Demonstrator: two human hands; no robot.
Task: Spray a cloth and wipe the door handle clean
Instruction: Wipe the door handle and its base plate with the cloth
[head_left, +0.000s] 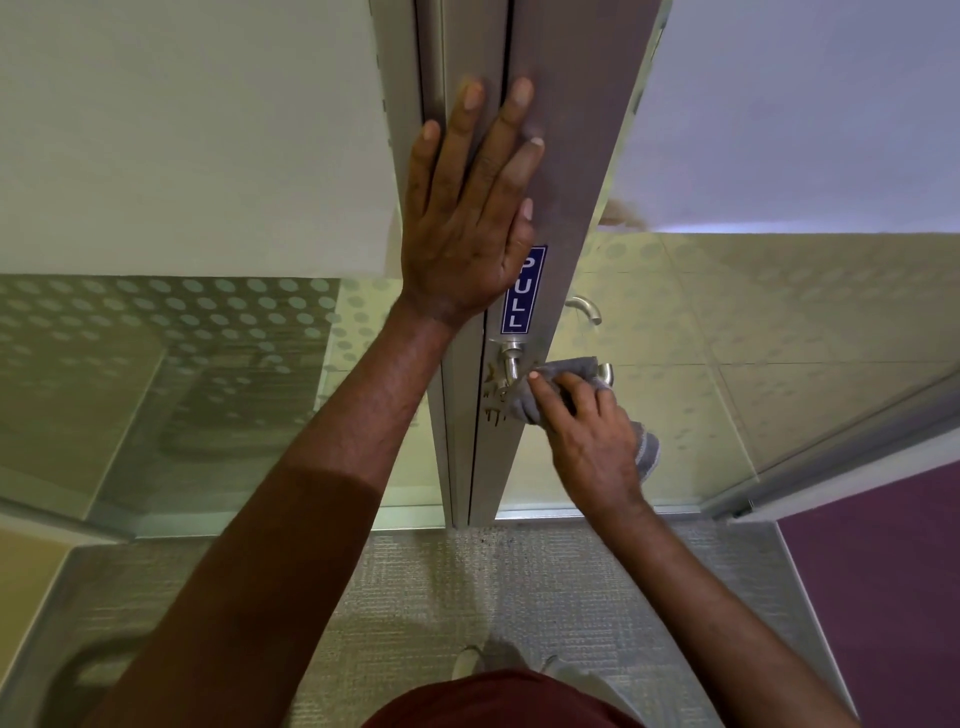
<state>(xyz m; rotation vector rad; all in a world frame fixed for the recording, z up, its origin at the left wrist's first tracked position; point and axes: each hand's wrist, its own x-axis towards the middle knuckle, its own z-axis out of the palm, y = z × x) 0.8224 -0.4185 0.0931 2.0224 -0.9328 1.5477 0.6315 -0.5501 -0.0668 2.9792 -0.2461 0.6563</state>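
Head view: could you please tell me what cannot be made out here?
- Door handle: its grip is wrapped by the cloth and right hand.
- PULL sign: left edge covered by the left hand.
- Spray bottle: none in frame.

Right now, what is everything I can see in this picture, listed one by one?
door frame: one, silver metal, upright in the middle
sign: one, blue, reads PULL, on the frame above the handle
door handle: one, silver, partly wrapped by the cloth
second handle: one, silver, seen through the glass
cloth: one, grey, over the handle
glass panels: dotted frosting, either side of the frame
carpet: grey, below
left hand: flat against the frame
right hand: grips the cloth on the handle
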